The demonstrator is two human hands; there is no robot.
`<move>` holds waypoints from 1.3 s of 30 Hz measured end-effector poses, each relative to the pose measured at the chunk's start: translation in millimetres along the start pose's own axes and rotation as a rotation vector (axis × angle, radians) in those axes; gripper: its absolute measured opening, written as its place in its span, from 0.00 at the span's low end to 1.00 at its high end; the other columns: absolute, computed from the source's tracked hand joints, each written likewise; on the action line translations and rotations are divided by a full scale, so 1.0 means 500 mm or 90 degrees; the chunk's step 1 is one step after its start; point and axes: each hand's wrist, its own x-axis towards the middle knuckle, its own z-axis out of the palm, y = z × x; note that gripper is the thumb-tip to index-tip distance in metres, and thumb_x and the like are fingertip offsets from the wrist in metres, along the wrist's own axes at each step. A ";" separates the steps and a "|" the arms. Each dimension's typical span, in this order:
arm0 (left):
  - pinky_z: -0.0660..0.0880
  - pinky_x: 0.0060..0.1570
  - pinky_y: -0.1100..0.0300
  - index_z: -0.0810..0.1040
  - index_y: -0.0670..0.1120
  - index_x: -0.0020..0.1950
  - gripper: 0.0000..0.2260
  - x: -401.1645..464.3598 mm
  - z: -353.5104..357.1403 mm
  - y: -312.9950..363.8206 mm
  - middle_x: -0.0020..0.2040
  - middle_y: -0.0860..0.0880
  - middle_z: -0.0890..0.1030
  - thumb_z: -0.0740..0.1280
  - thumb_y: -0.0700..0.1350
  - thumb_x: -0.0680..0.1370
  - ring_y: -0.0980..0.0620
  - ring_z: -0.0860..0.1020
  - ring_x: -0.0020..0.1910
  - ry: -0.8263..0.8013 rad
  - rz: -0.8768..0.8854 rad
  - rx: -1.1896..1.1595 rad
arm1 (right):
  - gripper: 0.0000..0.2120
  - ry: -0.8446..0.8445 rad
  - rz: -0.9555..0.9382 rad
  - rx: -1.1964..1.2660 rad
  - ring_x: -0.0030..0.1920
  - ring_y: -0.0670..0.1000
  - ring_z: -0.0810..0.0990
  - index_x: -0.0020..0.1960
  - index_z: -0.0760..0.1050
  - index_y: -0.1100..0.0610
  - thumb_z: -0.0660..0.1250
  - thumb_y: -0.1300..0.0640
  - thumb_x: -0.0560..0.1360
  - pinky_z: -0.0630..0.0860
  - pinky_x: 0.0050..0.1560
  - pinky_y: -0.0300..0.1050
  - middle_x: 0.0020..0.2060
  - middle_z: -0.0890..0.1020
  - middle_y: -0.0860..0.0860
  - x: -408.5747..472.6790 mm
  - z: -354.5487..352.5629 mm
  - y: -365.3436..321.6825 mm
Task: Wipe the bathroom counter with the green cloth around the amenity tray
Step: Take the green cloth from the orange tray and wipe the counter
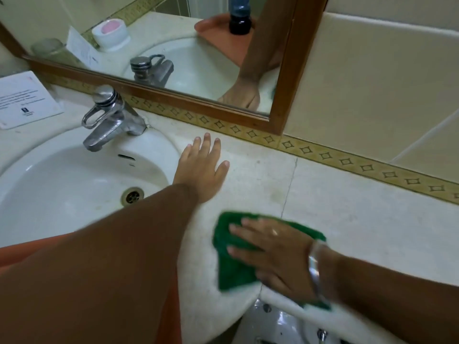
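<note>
The green cloth (232, 269) lies flat on the pale stone counter (352, 214), near its front edge and right of the sink. My right hand (273, 254) presses down on the cloth with fingers spread; a metal bangle sits on that wrist. My left hand (201, 167) rests palm-down on the counter beside the sink rim, fingers apart, holding nothing. The orange amenity tray (27, 252) shows at the lower left beneath my left forearm, mostly hidden. Its reflection in the mirror carries a dark bottle.
A white sink (62, 175) with a chrome tap (109, 117) fills the left. A printed card (24, 100) leans at the far left. The wood-framed mirror (285, 78) hangs above a patterned tile border. A white fixture (280, 324) sits below the counter edge.
</note>
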 end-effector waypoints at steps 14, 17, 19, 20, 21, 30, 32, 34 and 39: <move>0.44 0.77 0.48 0.50 0.47 0.81 0.29 0.000 0.000 0.002 0.81 0.44 0.49 0.47 0.57 0.82 0.44 0.47 0.79 0.005 -0.001 -0.002 | 0.27 0.030 -0.031 0.085 0.72 0.51 0.65 0.70 0.64 0.40 0.62 0.44 0.71 0.64 0.70 0.56 0.71 0.69 0.47 -0.087 0.006 0.081; 0.44 0.77 0.48 0.50 0.47 0.81 0.29 0.000 0.000 0.002 0.81 0.44 0.49 0.47 0.58 0.82 0.44 0.47 0.79 0.012 -0.003 -0.001 | 0.26 0.010 0.080 0.065 0.71 0.51 0.66 0.70 0.62 0.38 0.61 0.45 0.72 0.74 0.63 0.58 0.72 0.67 0.48 -0.117 0.019 0.203; 0.44 0.76 0.48 0.50 0.47 0.81 0.29 0.000 -0.002 0.004 0.81 0.44 0.49 0.47 0.57 0.82 0.44 0.47 0.79 0.006 -0.004 0.002 | 0.26 0.049 0.266 0.104 0.73 0.56 0.61 0.73 0.53 0.37 0.54 0.43 0.75 0.68 0.68 0.60 0.75 0.60 0.51 -0.023 0.012 0.244; 0.44 0.76 0.48 0.49 0.47 0.81 0.29 0.000 -0.003 0.005 0.81 0.44 0.49 0.47 0.57 0.82 0.44 0.47 0.79 0.001 -0.006 0.003 | 0.27 0.060 0.347 0.113 0.74 0.57 0.57 0.74 0.50 0.38 0.51 0.43 0.76 0.61 0.72 0.58 0.77 0.55 0.51 0.038 0.008 0.232; 0.44 0.76 0.48 0.49 0.47 0.81 0.29 0.001 -0.003 0.003 0.81 0.43 0.49 0.47 0.57 0.82 0.43 0.47 0.79 0.001 -0.006 0.008 | 0.27 0.061 0.393 0.108 0.75 0.58 0.54 0.75 0.48 0.40 0.49 0.43 0.76 0.55 0.73 0.57 0.77 0.52 0.53 0.091 0.005 0.198; 0.45 0.76 0.48 0.51 0.46 0.80 0.29 0.000 -0.004 0.018 0.81 0.43 0.50 0.46 0.57 0.82 0.43 0.48 0.79 0.000 0.013 0.021 | 0.26 -0.007 0.191 0.015 0.73 0.57 0.63 0.74 0.47 0.36 0.47 0.39 0.77 0.63 0.71 0.55 0.74 0.61 0.52 -0.230 0.041 0.164; 0.46 0.76 0.47 0.51 0.46 0.80 0.28 -0.004 -0.006 0.013 0.81 0.43 0.50 0.46 0.57 0.82 0.42 0.49 0.79 -0.002 0.014 0.025 | 0.26 -0.011 0.376 0.083 0.75 0.59 0.57 0.72 0.37 0.34 0.40 0.36 0.76 0.56 0.72 0.56 0.77 0.54 0.53 -0.155 0.029 0.222; 0.46 0.76 0.47 0.52 0.46 0.80 0.28 -0.002 -0.007 0.008 0.81 0.43 0.51 0.47 0.57 0.82 0.42 0.50 0.79 0.002 0.012 0.021 | 0.27 0.016 0.499 0.082 0.76 0.58 0.52 0.75 0.41 0.38 0.42 0.39 0.76 0.49 0.74 0.53 0.77 0.51 0.55 -0.034 0.026 0.188; 0.50 0.76 0.45 0.54 0.44 0.80 0.28 0.001 -0.009 -0.013 0.80 0.40 0.54 0.50 0.55 0.82 0.40 0.53 0.78 0.015 -0.003 0.019 | 0.26 0.046 0.225 0.126 0.72 0.56 0.64 0.72 0.61 0.42 0.52 0.40 0.75 0.62 0.71 0.56 0.73 0.65 0.53 -0.137 0.018 -0.048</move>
